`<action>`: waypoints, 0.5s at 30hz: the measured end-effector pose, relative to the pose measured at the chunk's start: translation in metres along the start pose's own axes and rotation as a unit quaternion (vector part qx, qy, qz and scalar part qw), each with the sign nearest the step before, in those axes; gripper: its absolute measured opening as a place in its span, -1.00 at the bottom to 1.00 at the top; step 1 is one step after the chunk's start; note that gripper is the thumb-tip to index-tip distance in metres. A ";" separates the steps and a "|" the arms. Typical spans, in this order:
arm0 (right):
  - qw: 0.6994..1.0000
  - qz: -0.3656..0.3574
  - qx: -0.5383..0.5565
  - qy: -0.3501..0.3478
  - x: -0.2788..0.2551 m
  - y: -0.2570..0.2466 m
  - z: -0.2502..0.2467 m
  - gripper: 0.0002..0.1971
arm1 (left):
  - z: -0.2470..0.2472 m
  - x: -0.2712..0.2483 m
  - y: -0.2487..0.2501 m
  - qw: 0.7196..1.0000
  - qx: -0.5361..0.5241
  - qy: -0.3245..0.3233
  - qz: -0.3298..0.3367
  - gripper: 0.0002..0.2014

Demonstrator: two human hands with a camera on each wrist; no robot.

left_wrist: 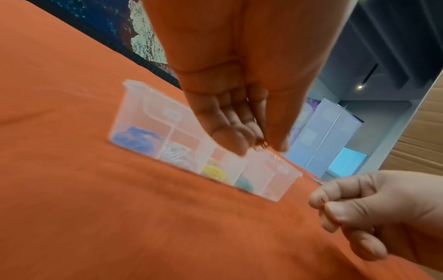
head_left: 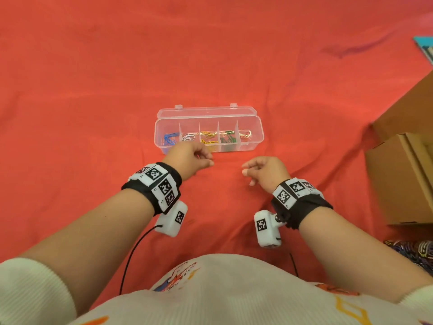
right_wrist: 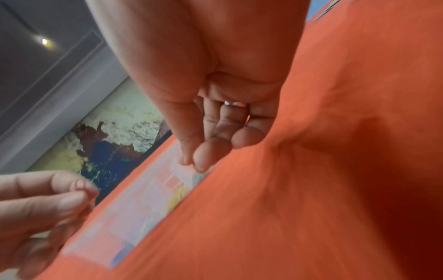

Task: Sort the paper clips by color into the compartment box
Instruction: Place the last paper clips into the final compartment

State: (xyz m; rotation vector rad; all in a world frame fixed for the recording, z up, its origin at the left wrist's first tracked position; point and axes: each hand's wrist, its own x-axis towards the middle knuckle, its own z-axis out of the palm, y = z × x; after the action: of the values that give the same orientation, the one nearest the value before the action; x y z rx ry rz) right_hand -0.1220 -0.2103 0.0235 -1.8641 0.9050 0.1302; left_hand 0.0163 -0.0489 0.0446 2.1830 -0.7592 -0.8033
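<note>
A clear compartment box (head_left: 248,146) lies open on the red cloth, lid folded back. From left to right it holds blue clips (head_left: 169,139), white clips (head_left: 189,137), yellow clips (head_left: 208,138), green clips (head_left: 228,138) and reddish-gold clips (head_left: 246,134). My left hand (head_left: 208,160) hovers at the box's front wall, thumb and forefinger pinching a thin red clip that hardly shows. My right hand (head_left: 244,168) is lower right of it, off the box, and pinches a small red clip (left_wrist: 322,201). Both wrist views are blurred; the box (left_wrist: 134,113) (right_wrist: 134,199) appears in each.
Cardboard boxes (head_left: 403,174) stand at the right edge. A heap of mixed coloured clips (head_left: 412,250) lies at the lower right. A blue-edged flat item (head_left: 424,49) sits at the far right. Red cloth (head_left: 93,90) covers the whole surface.
</note>
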 end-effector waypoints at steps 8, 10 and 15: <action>0.991 -0.033 0.054 0.118 0.034 -0.024 -0.029 -0.79 | 0.006 0.050 0.042 0.994 -0.071 0.075 0.021 -0.84; 0.988 -0.031 0.063 0.138 0.042 -0.029 -0.033 -0.89 | 0.010 0.057 0.051 0.993 -0.082 0.079 0.022 -0.84; 0.990 0.006 0.035 0.137 0.060 -0.034 -0.038 -0.90 | 0.021 0.072 0.062 0.996 -0.071 0.051 0.006 -0.85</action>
State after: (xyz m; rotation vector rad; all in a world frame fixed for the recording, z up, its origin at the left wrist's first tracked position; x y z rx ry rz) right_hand -0.0689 -0.2670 0.0390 -1.8387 1.0936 -0.1515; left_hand 0.0304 -0.1448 0.0560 2.0730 -0.6451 -0.7115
